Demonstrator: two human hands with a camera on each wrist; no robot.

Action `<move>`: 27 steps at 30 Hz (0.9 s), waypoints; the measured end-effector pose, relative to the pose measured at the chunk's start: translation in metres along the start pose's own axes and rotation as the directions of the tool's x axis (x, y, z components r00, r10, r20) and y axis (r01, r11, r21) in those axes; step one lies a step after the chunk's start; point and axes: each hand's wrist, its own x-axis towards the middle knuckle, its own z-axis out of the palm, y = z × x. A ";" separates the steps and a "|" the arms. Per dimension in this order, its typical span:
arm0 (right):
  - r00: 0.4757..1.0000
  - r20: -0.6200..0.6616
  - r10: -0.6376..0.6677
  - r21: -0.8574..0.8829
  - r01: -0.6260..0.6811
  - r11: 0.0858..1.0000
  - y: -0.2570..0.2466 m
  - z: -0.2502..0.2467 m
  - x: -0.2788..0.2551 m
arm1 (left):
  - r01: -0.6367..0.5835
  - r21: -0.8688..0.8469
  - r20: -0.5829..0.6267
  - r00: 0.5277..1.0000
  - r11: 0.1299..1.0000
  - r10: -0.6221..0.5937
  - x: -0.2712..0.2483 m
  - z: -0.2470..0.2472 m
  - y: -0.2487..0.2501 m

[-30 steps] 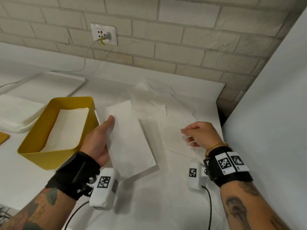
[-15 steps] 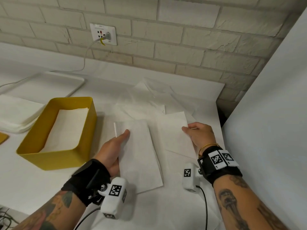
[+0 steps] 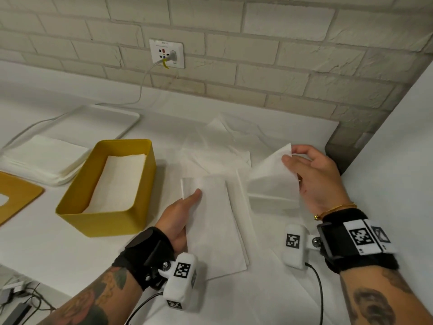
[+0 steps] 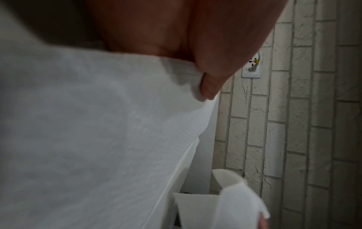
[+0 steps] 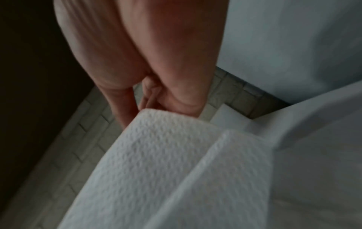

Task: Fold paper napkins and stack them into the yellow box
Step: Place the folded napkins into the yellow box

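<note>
Paper fold: right hand (image 3: 314, 177) pinches the lifted napkin (image 3: 271, 177) corner; bring it over squarely.
Anchor: left hand (image 3: 180, 214) grips the folded napkin (image 3: 215, 221) on the tabletop (image 3: 46, 242).

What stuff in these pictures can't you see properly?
- Left hand fingers, head view: tucked under the folded napkin.
- How many napkins are in the yellow box, head view: only the top one shows.
- Yellow lid, head view: cut off by the left edge.
- Right hand, right wrist view: blurred and dim.
</note>
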 end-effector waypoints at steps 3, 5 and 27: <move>0.968 0.248 -0.030 0.280 -0.042 0.959 -0.024 0.022 -0.017 | 0.002 -0.012 0.018 1.000 1.000 -0.002 0.000 0.000 0.001; 0.948 0.318 -0.018 0.356 -0.102 0.929 -0.025 0.038 -0.024 | 0.011 -0.019 0.044 0.999 1.000 -0.011 -0.001 0.000 0.002; 0.967 0.070 0.246 -0.090 -0.240 0.967 0.050 0.089 -0.056 | -0.009 -0.125 0.241 0.970 0.992 0.039 0.004 0.000 0.001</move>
